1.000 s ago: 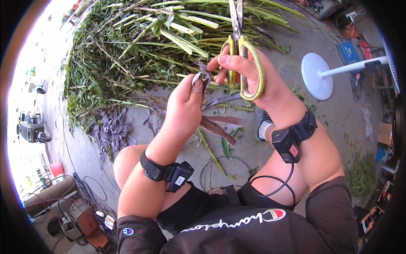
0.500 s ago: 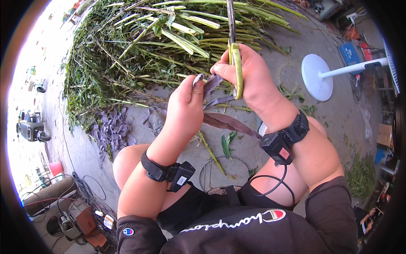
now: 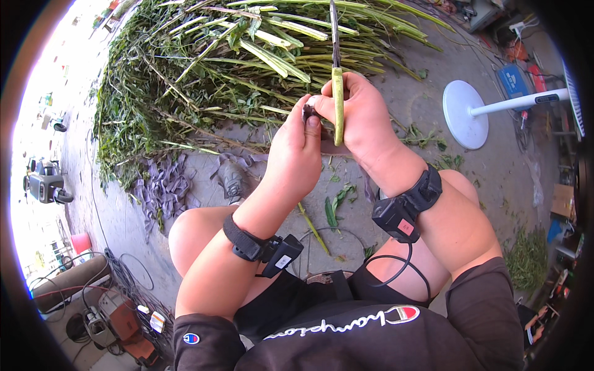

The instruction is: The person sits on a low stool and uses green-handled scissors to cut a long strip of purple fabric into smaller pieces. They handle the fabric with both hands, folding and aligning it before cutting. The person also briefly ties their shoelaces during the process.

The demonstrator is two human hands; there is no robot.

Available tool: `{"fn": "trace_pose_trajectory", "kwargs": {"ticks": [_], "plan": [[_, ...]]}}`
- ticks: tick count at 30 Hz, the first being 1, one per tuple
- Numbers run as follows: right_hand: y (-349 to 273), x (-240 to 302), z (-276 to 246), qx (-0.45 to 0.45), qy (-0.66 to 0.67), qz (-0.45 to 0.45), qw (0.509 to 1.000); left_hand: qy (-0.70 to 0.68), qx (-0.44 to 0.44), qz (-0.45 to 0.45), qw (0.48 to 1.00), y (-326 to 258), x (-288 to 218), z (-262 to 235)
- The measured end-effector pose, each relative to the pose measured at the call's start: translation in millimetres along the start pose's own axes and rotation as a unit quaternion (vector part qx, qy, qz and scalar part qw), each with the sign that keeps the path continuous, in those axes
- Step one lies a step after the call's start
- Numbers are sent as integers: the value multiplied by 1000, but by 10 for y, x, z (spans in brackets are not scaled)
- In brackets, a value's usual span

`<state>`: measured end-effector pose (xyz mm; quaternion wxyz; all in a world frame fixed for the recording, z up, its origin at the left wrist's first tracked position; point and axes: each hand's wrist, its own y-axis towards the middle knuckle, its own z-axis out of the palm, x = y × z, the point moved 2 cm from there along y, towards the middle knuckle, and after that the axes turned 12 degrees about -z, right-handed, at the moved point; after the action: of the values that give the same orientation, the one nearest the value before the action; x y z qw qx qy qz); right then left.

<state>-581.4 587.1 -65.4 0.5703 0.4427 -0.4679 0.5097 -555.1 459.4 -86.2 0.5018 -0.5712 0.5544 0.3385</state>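
In front of me, my left hand (image 3: pixel 297 145) is closed, its thumb and fingers pinching a grey-purple cloth strip (image 3: pixel 307 112). My right hand (image 3: pixel 365 120) meets it at the fingertips and is closed around scissors (image 3: pixel 338 102) with a yellow-green handle. Their long dark blades point away from me, over the cut stems. Both hands hide most of the strip between them. Beyond the hands lies a big heap of leafy green stalks (image 3: pixel 204 93), cut ends toward the right. A tangle of similar cloth strips (image 3: pixel 164 191) lies on the floor to the left.
A shoe (image 3: pixel 232 179) shows beside the strips. On the right stand a white round-based fan (image 3: pixel 465 114) and a blue box (image 3: pixel 512 80). Cables and machinery (image 3: pixel 102 324) are at lower left. A loose green stalk (image 3: pixel 314 229) lies between my knees, near a wire ring.
My left hand has moved right and up against the right hand. The strip that stretched across below them is now mostly hidden. The scissors have turned more edge-on.
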Motion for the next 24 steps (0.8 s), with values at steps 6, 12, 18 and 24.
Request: {"fn": "trace_pose_trajectory", "kwargs": {"ticks": [6, 12, 18, 24], "plan": [[-35, 253, -80, 81, 144, 80, 983, 52, -8, 35, 998, 46, -123, -124], [65, 300, -263, 129, 151, 69, 978, 68, -38, 45, 996, -8, -250, -271], [33, 208, -233, 212, 54, 43, 975, -245, 3, -43, 969, -1, -361, -461], [-235, -8, -26, 282, 84, 100, 951, -400, 1, -6, 916, 43, -509, -795]]}}
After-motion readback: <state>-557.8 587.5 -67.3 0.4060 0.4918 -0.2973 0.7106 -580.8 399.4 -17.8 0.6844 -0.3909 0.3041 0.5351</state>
